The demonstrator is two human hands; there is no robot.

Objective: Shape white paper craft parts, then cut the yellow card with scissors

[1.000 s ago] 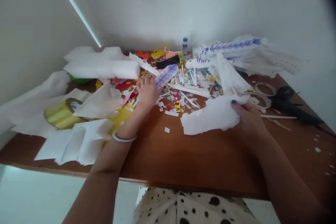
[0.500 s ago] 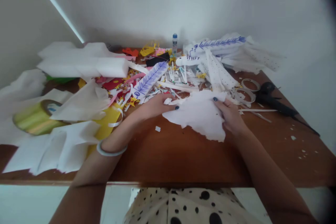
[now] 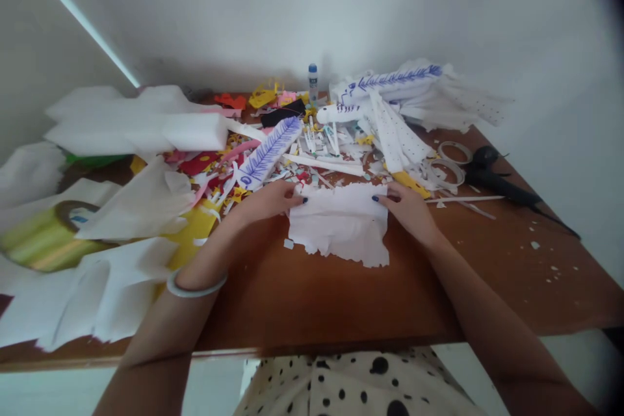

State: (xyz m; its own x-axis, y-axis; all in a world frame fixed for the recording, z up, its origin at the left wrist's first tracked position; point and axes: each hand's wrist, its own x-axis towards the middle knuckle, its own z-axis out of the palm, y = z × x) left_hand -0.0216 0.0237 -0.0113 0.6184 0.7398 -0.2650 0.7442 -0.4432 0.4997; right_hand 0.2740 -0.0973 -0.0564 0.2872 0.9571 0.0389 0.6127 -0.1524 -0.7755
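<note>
Near side of the glue stick (image 3: 312, 84), close to the wearer: white sheet (image 3: 338, 224), torn ragged along its lower edge, some creases across it. Can't tell if the lower edge touches the table (image 3: 312, 318) or sits just above it.

Left hand (image 3: 270, 203) pinches the sheet's upper left corner, dark-nailed thumb on top. Right hand (image 3: 409, 208) does the same at the upper right corner, thumb on top. Fingers under the sheet mostly hidden on both. White bracelet (image 3: 195, 287) on the left wrist.

Nearer than the glue stick and to its left: paper strip (image 3: 270, 153) with blue pen pattern, lying at a slant on loose scraps. Just left of the stick: black piece (image 3: 283, 114). Further left: white blocky form (image 3: 146, 130). Far left and nearer: gold tape roll (image 3: 43, 238) on its side among white papers, with yellow sheet (image 3: 192, 227) between it and the left hand.

Right of the glue stick: second blue-patterned strip (image 3: 400, 78) on a white pile, dotted paper (image 3: 397, 136) slanting down in front. Further right and nearer: two pale rings (image 3: 461, 174), touching or nearly so, just beside a black corded tool (image 3: 507, 188).
</note>
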